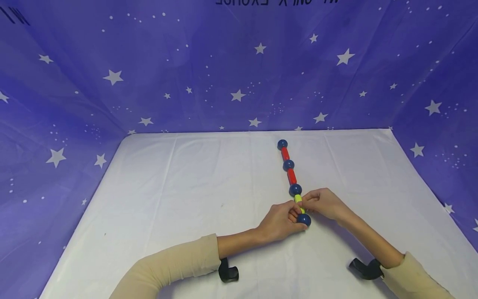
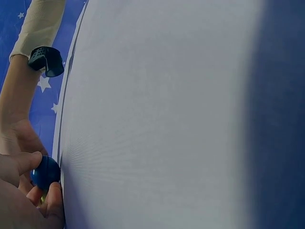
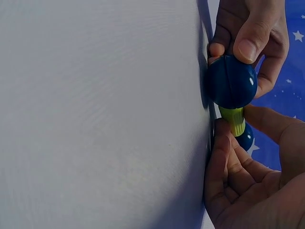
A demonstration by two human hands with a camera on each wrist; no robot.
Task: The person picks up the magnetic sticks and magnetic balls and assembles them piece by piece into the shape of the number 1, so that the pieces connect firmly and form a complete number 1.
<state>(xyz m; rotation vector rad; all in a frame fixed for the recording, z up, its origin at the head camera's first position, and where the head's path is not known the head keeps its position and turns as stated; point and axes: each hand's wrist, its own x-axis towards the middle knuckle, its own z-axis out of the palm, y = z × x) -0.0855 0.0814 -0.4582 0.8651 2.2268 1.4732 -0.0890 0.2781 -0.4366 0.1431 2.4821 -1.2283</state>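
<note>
A chain of dark blue balls and coloured rods runs over the white table, with two red rods (image 1: pixel 291 176) toward its far end and a yellow-green rod (image 1: pixel 298 199) nearest me. At the near end sits a blue ball (image 1: pixel 304 219), which my left hand (image 1: pixel 278 222) grips between thumb and fingers. My right hand (image 1: pixel 325 203) pinches the yellow-green rod from the right; the right wrist view shows thumb and fingers on either side of that rod (image 3: pixel 232 120). Another blue ball (image 1: pixel 295 189) joins the yellow-green rod to the nearer red one.
White cloth covers the table (image 1: pixel 168 199). A purple-blue curtain with stars (image 1: pixel 239 66) hangs behind it and along both sides. Black wrist mounts (image 1: pixel 228 272) show beneath both forearms, with beige sleeves above them.
</note>
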